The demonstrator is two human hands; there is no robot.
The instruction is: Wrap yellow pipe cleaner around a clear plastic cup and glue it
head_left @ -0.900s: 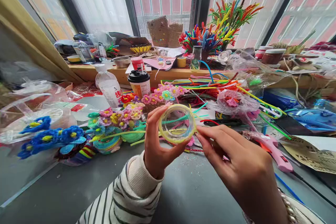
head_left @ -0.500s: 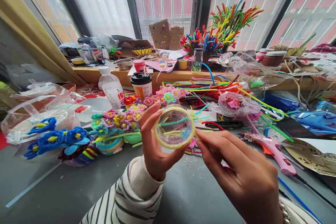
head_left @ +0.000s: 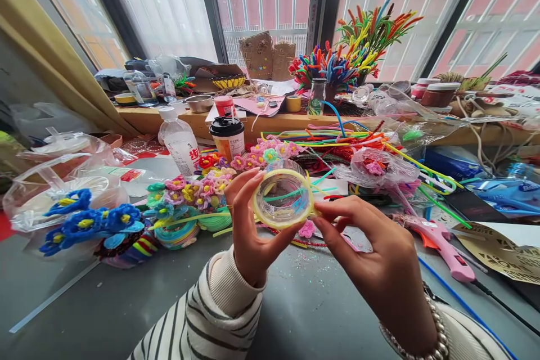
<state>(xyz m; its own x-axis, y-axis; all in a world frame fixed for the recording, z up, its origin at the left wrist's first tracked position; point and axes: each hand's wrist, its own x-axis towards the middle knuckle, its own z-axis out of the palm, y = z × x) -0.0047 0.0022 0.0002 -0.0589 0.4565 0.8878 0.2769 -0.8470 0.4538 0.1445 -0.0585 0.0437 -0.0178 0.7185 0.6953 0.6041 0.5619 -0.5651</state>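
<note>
My left hand (head_left: 250,230) is curled around a clear plastic cup (head_left: 283,198), thumb below and fingers on the far left side. The cup is tilted, so I look through its round end. A pale yellow pipe cleaner (head_left: 270,221) circles its edge. At the right of this ring, thumb and forefinger of my right hand (head_left: 375,253) are pinched together on the pipe cleaner; the exact spot is partly hidden by the fingertips. Just below the cup, a small pink fuzzy flower (head_left: 307,229) lies on the grey table (head_left: 295,304).
Blue fuzzy flowers (head_left: 84,225) stand in a striped pot at left. A white bottle (head_left: 177,140) and a black-lidded cup (head_left: 228,138) are behind. To the right lie a pink glue gun (head_left: 442,247) with its cord and a pile of pipe cleaners (head_left: 337,138).
My right hand has turned and shifted slightly up and left, still pinching at the ring's edge. The cup has tilted and moved a little to the right.
</note>
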